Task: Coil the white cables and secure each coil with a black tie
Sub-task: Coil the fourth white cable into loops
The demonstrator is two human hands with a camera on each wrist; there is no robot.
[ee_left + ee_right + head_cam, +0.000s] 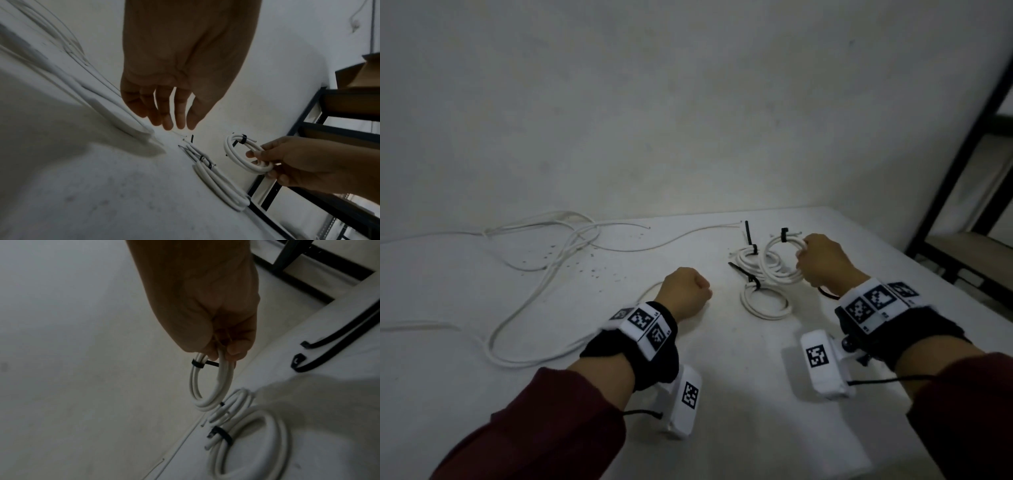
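Observation:
My right hand (pixel 822 260) holds a white cable coil (pixel 768 253) upright just above the table, fingers curled through the ring (pixel 223 381). A black tie (pixel 784 234) binds this coil at its top (pixel 243 138). Two more tied coils (pixel 767 315) lie flat on the table just left of and below it (pixel 281 443). My left hand (pixel 686 291) hovers left of the coils, its fingers (pixel 176 120) hanging loosely curled and holding nothing. Long loose white cables (pixel 551 270) sprawl across the left of the table.
The white table (pixel 739 377) ends against a pale wall at the back. A black metal shelf frame (pixel 962 137) stands off the table's right edge. Two loose black ties (pixel 333 352) lie on the table near my right wrist.

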